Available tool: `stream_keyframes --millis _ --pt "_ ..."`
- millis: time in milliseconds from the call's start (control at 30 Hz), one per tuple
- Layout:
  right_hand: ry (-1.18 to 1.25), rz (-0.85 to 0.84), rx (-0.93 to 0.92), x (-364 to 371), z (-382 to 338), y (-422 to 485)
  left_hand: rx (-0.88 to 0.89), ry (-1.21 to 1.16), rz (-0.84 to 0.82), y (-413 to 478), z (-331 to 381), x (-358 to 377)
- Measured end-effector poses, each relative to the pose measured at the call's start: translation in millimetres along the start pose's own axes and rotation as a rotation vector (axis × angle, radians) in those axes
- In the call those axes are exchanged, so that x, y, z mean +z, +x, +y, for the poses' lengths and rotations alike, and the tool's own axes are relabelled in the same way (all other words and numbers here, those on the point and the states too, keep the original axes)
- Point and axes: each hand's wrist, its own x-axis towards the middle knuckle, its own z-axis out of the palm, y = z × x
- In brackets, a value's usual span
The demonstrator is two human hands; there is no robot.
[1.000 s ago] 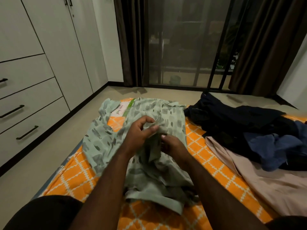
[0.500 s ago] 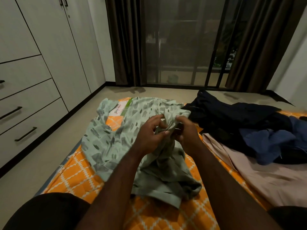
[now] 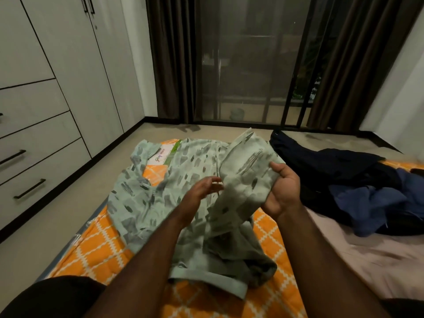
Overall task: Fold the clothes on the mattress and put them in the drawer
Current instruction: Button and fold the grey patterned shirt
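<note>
Now right hand fingers grip the raised green shirt, left hand fingers straight just beside.

Right hand grips a raised fold of the pale green patterned shirt; left hand just beside it, fingers straight, blurred; rest of shirt spread on the orange mattress; dark clothes pile to the right, over a beige cloth; drawers closed along the left wall.
</note>
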Motion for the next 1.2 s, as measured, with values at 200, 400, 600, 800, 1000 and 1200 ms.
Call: stream_keyframes --millis 200,400,600,800,1000,1200 --pt "0.005 -0.009 -0.045 -17 -22 13 -0.303 0.173 -0.229 12 -26 6" --pt "-0.17 -0.004 -0.03 -22 -54 56 -0.229 0.617 -0.119 30 -65 -9" --pt "-0.391 0.056 0.071 -16 -50 119 -0.249 0.517 -0.188 40 -76 -31" --pt "-0.51 0.082 0.101 -16 -44 195 -0.256 0.351 -0.258 49 -79 -49" --pt "-0.579 0.079 0.163 -17 -20 245 -0.231 0.305 -0.217 52 -75 -48" --pt "-0.572 0.125 0.175 -21 -8 279 -0.169 0.198 0.073 59 -74 -34"
